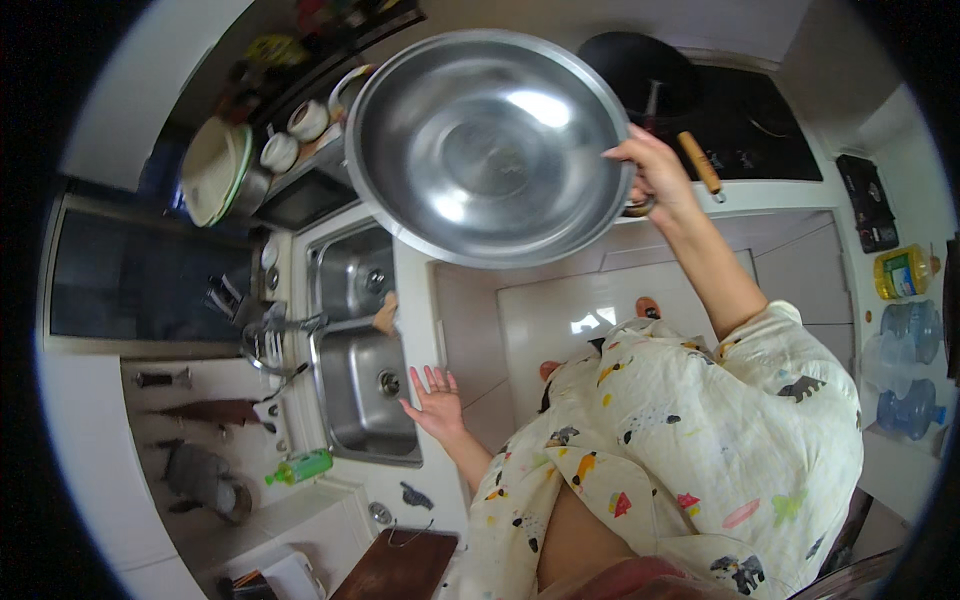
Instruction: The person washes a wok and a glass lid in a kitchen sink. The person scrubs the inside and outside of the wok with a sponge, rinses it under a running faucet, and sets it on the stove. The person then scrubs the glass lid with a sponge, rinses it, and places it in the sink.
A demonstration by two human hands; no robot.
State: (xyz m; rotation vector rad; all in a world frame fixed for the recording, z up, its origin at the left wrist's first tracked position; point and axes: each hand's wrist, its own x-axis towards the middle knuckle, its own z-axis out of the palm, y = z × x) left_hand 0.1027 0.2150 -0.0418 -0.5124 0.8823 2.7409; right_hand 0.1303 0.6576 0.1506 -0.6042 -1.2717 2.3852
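My right hand [654,169] grips the right rim of a large, round stainless steel basin [495,161]. Its inner side faces me, and a small wet-looking patch shows near the middle. The basin hangs in the air in front of the counter and stove, hiding part of both. My left hand [436,405] is free, palm up with fingers spread, by the front edge of the double sink. Nearest to it is the steel sink bowl [352,375] with a round drain. A second sink bowl [345,277] lies beyond, and a tan cloth-like item [387,313] rests at the divider.
A black wok [637,71] and a wooden-handled utensil [701,163] sit on the black cooktop [765,127]. White jars [307,120] and stacked basins [217,172] stand at the left. A green bottle [301,467], a dark chopping board [397,566] and an oil bottle [900,271] are on the counters.
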